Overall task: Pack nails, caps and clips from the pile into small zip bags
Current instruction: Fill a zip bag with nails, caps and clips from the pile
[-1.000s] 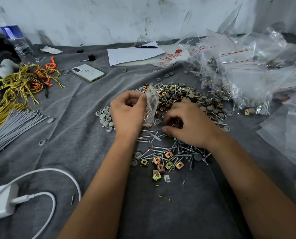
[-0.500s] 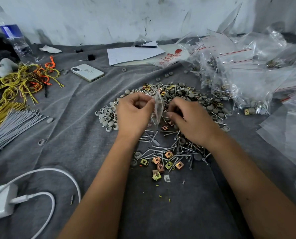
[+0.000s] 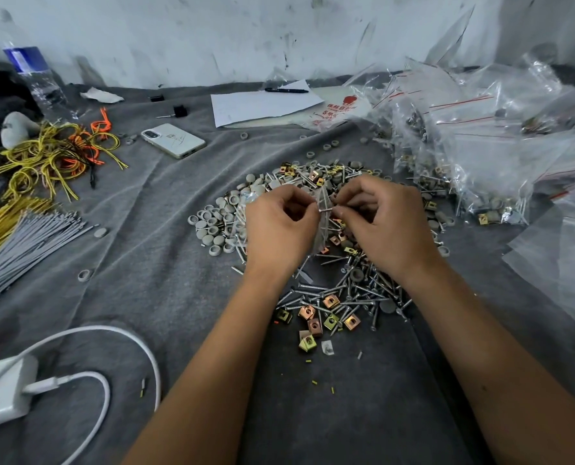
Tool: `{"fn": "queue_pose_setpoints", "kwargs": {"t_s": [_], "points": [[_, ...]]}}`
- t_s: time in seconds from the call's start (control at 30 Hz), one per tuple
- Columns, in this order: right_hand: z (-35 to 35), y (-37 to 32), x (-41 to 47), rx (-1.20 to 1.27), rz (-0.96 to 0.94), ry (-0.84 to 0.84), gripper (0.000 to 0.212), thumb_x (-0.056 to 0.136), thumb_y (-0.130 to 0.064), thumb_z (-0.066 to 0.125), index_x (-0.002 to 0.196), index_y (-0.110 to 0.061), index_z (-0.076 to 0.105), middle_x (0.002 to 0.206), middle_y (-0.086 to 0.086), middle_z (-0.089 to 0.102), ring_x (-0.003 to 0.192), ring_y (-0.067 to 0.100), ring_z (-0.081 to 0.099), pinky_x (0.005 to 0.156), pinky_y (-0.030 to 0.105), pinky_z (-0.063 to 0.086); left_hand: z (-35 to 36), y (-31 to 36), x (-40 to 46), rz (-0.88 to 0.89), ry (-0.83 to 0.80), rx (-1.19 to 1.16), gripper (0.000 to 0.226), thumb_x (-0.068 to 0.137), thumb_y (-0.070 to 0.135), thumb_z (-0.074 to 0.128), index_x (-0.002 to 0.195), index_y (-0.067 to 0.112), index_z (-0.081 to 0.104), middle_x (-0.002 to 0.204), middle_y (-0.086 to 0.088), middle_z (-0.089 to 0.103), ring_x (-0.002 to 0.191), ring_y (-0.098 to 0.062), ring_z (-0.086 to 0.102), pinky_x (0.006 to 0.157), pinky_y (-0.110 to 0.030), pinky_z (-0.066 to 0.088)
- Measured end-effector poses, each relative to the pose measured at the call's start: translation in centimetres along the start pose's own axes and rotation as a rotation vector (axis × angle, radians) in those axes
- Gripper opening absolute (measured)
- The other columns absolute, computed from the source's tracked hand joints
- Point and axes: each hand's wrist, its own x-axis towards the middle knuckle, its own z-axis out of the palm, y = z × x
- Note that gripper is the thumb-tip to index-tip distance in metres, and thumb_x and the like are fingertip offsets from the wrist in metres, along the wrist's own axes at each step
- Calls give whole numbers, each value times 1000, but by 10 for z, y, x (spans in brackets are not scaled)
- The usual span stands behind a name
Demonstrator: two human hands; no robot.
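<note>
1. Nails, caps and clips lie heaped in one pile point(image 3: 343, 263) on the grey cloth point(image 3: 151, 250), directly under and around both hands.
2. A small clear zip bag point(image 3: 321, 226) hangs between the two hands, its mouth up at the fingertips and its body drooping toward the pile below.
3. The left hand point(image 3: 279, 229) has its fingers curled and pinches the bag's upper edge on its own side.
4. The right hand point(image 3: 386, 223) is curled too, pinching a nail point(image 3: 326, 209) at the bag's mouth; the nail lies roughly level, its tip pointing toward the left hand.
5. Whether the nail's tip is already inside the bag cannot be told.
6. Grey caps point(image 3: 215, 226) cluster just left of the left hand, touching the edge of the pile.
7. Loose nails point(image 3: 333, 290) spread below the wrists, nearer the person, and gold and copper clips point(image 3: 329, 313) sit at that near edge.
8. Right of the right hand, a heap of filled bags point(image 3: 480, 156) with red strips rises toward the wall.
9. Well left of the grip lie grey ties point(image 3: 21, 250), yellow and orange wires point(image 3: 51, 156), and a white phone point(image 3: 173, 140).
10. Beyond the hands are a paper sheet point(image 3: 262, 104) with a pen point(image 3: 286, 90) on it.
11. A white charger point(image 3: 4, 391) and its cable point(image 3: 118, 344) lie at the near left.
</note>
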Motion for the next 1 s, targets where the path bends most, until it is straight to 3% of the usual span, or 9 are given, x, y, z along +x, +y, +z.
{"fn": "queue_pose_setpoints", "kwargs": {"t_s": [0.13, 0.3, 0.47, 0.6, 0.67, 0.8, 0.87, 0.93, 1.0], "points": [[0, 2, 0, -47, 4, -32, 14, 83, -8, 83, 93, -17, 79, 82, -11, 73, 77, -4, 68, 68, 8, 52, 5, 4, -6, 158, 34, 139, 10, 85, 4, 69, 79, 11, 73, 65, 6, 67, 59, -8, 63, 56, -21, 50], [2, 3, -1, -46, 18, -87, 23, 87, -4, 77, 104, -17, 81, 93, -8, 77, 84, -10, 67, 73, 3, 49, 11, 10, -14, 289, 38, 308, 7, 87, 5, 67, 81, 7, 69, 73, -3, 67, 66, -19, 62, 63, -41, 53], [6, 6, -2, 141, 91, -114, 25, 90, 1, 71, 100, -22, 69, 86, -10, 77, 84, -2, 72, 73, 20, 59, 11, 14, -16, 293, 47, 362, 6, 91, 9, 66, 87, 6, 68, 79, -5, 67, 71, -23, 61, 68, -43, 52], [7, 8, -1, 354, 229, -277, 32, 98, 2, 60, 110, -27, 57, 99, -4, 79, 93, 12, 75, 83, 41, 60, 11, 15, -18, 310, 59, 361, 4, 91, 8, 65, 87, 7, 65, 77, -5, 65, 68, -22, 58, 65, -43, 50], [6, 8, 0, 307, 212, -243, 32, 97, -1, 64, 115, -28, 58, 100, -6, 79, 94, 10, 75, 83, 39, 61, 11, 14, -17, 304, 62, 363, 4, 90, 8, 66, 87, 9, 65, 76, -3, 64, 68, -20, 57, 65, -41, 50], [0, 7, 0, 164, 85, -94, 23, 89, -9, 77, 105, -21, 66, 85, -9, 76, 77, 2, 72, 63, 19, 58, 9, 9, -13, 220, 85, 281, 7, 90, 8, 68, 84, 9, 66, 70, -1, 65, 63, -17, 61, 62, -41, 52], [-7, 10, 2, -22, -11, -175, 15, 84, -16, 82, 93, -23, 72, 78, -12, 71, 75, 3, 67, 61, 17, 51, 8, 7, -11, 167, 101, 217, 6, 89, 7, 69, 83, 9, 68, 68, 0, 66, 62, -17, 63, 61, -41, 54], [-10, 11, 4, -191, -79, -362, 13, 79, -27, 84, 88, -23, 76, 82, -17, 65, 82, 4, 63, 69, 23, 46, 7, 5, -9, 127, 105, 186, 5, 88, 6, 69, 84, 9, 69, 69, -1, 68, 63, -17, 65, 61, -40, 56], [-10, 14, 4, -276, -99, -541, 22, 76, -36, 85, 88, -20, 75, 88, -8, 60, 89, 15, 56, 76, 33, 43, 7, 5, -10, 122, 89, 211, 4, 89, 8, 69, 85, 9, 69, 71, -1, 68, 65, -18, 65, 63, -41, 56]]}}
